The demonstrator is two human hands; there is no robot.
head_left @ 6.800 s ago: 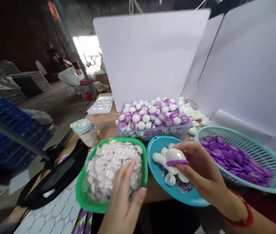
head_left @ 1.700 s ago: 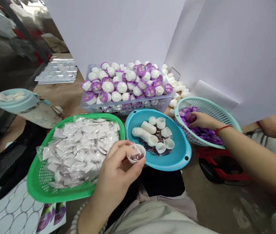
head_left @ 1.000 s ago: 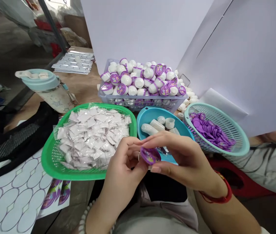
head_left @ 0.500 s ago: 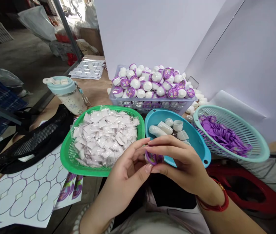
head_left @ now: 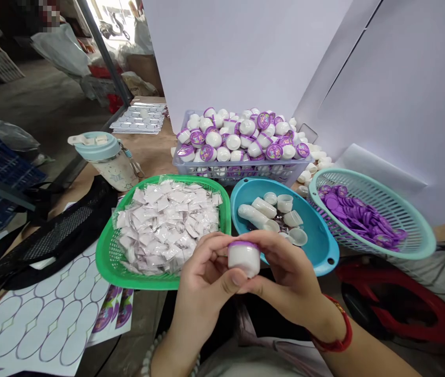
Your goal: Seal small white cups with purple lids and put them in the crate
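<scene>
Between my two hands is a small white plastic cup with a purple lid (head_left: 243, 258), its white side facing me and the lid on top. My left hand (head_left: 206, 283) grips it from the left, with the thumb at its lower edge. From the right, my right hand (head_left: 285, 277) closes on it, thumb below and fingers at the lid. Just beyond the hands lies a blue basin (head_left: 320, 251) with several white cups (head_left: 285, 203). A green basket (head_left: 106, 262) of small clear-wrapped white packets (head_left: 167, 225) sits beside my left hand.
A lavender basket (head_left: 241, 170) heaped with lidded cups stands behind. On the right, a pale green basket (head_left: 414, 220) holds purple lids (head_left: 356, 214). Leftward are a tumbler (head_left: 108, 162), a black mesh bag (head_left: 61, 230) and printed sticker sheets (head_left: 37, 324).
The cup has turned between my hands: its purple lid faced me before, and now its white side does. Both hands have shifted slightly lower.
</scene>
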